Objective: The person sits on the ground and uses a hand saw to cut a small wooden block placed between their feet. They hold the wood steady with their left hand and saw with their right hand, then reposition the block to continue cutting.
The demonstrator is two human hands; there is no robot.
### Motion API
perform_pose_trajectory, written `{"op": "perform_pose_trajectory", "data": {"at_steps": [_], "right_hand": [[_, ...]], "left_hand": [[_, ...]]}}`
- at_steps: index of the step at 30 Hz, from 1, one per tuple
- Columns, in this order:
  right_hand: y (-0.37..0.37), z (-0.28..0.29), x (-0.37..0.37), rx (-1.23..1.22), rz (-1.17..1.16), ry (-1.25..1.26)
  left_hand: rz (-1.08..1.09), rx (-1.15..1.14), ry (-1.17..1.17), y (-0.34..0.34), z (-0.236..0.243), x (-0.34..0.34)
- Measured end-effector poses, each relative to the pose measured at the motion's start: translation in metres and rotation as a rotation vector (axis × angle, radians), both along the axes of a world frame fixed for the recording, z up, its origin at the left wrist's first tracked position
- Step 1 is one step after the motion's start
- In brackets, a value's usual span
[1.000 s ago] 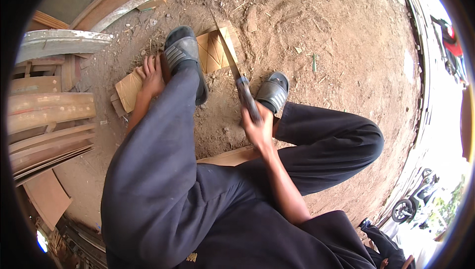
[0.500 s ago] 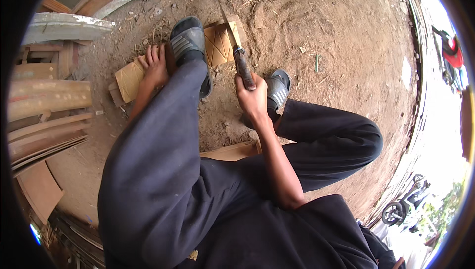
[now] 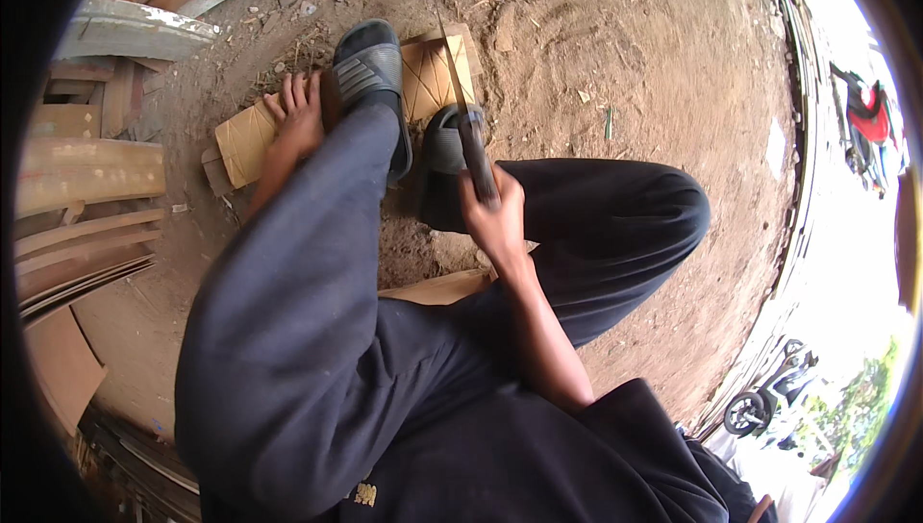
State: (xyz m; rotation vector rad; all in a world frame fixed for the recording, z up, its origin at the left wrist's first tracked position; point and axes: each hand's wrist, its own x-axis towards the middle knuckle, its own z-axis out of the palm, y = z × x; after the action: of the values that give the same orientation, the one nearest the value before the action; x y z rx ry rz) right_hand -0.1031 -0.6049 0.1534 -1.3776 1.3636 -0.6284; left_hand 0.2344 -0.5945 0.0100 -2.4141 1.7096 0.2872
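Note:
A light-brown wooden board (image 3: 431,83) with drawn crossing lines lies on the dirt, and my left sandalled foot (image 3: 367,66) rests across its middle. My left hand (image 3: 300,119) lies on the board's left part, fingers spread and pressing on its top. My right hand (image 3: 497,213) is closed round the dark handle of a long narrow-bladed tool (image 3: 452,62). Its blade points away from me, over the board's right end; seen nearly edge-on, I cannot tell whether it is a saw or a machete. My right sandalled foot (image 3: 442,143) stands just below that end.
Stacked curved wooden pieces (image 3: 91,177) stand at the left, with a whitish beam (image 3: 135,33) farther up. Another flat wooden piece (image 3: 437,287) lies between my legs. Slats (image 3: 790,215) edge the dirt at right; a parked motorbike (image 3: 769,393) is beyond.
My right foot has moved left, up to the board's right end, with the knee following. My right hand and the tool have come slightly nearer to me. My left hand stays on the board.

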Motion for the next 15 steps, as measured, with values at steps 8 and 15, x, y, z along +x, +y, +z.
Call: {"op": "perform_pose_trajectory", "data": {"at_steps": [8, 15], "right_hand": [[-0.044, -0.03, 0.009, 0.12, -0.039, -0.007], [0.0, -0.001, -0.036, 0.134, 0.025, -0.066]], "left_hand": [[-0.027, 0.093, 0.004, -0.012, -0.002, -0.001], [-0.005, 0.043, 0.006, -0.001, -0.002, -0.002]]}}
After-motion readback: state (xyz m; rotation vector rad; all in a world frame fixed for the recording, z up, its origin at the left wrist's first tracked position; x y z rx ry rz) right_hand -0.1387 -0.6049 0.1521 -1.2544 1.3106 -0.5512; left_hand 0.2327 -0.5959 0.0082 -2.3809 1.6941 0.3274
